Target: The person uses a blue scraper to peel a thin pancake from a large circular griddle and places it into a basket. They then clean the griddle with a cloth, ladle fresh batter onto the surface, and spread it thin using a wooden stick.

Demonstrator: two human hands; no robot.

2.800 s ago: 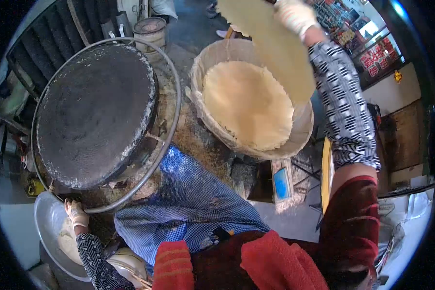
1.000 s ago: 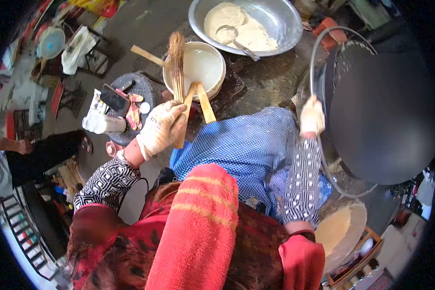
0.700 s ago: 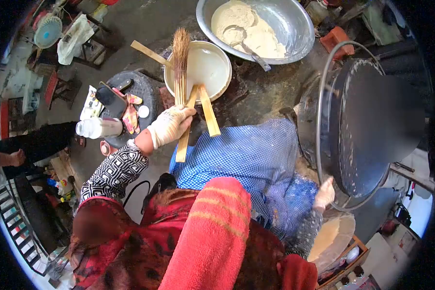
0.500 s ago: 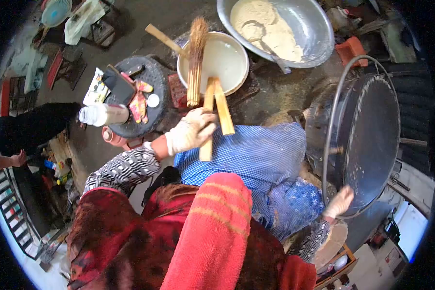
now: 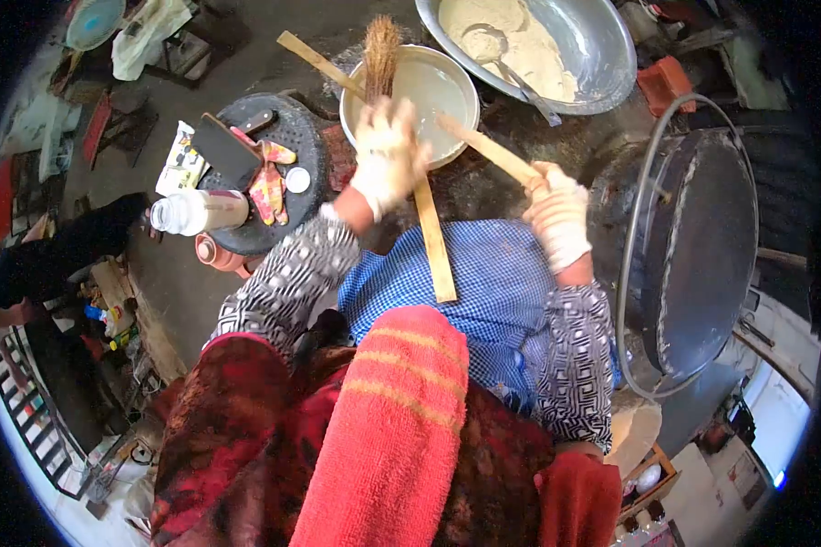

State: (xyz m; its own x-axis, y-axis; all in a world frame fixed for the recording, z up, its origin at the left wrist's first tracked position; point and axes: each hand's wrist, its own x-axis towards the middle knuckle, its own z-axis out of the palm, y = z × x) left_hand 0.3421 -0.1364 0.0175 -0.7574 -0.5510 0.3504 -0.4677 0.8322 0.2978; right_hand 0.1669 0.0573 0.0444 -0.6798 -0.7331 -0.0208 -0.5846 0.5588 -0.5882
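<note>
Right hand grips a wooden strip whose tip lies inside the bucket's rim

The left hand (image 5: 388,155), in a pale glove, is over the near-left rim of a round, pale bucket (image 5: 474,102) holding whitish liquid. It is blurred, its fingers up against a brown brush (image 5: 381,55) of bundled stiff fibres; whether it grips the brush or only touches it, I cannot tell. The brush's bristles lie across the bucket's left rim and point away from the person.

The right hand (image 5: 556,205), also gloved, has its fingers closed round a flat, light-brown wooden strip (image 5: 494,152). The strip slants across the bucket's right rim — whether its tip meets the liquid is unclear. A second flat, yellowish wooden strip (image 5: 433,239) runs from the bucket's near rim, below the left hand, onto a blue-and-white checked cloth (image 5: 465,273). A plain, flat wooden stick (image 5: 317,60) juts out past the bucket's far-left rim.

Beyond the bucket's far-right rim, close beside it, is a wide, grey metal basin (image 5: 597,55) of pale batter, with a metal ladle (image 5: 524,88) leaning over its near edge. Right of the right hand, a strip of open floor runs to the grey metal ring (image 5: 627,264) around a round, black griddle (image 5: 716,246).

The left side is tighter: a dark, round, perforated stool (image 5: 287,118) stands near the bucket — a clear, wide-necked bottle (image 5: 201,211) at its near-left edge, a small white round cap (image 5: 297,180) at its right edge.
</note>
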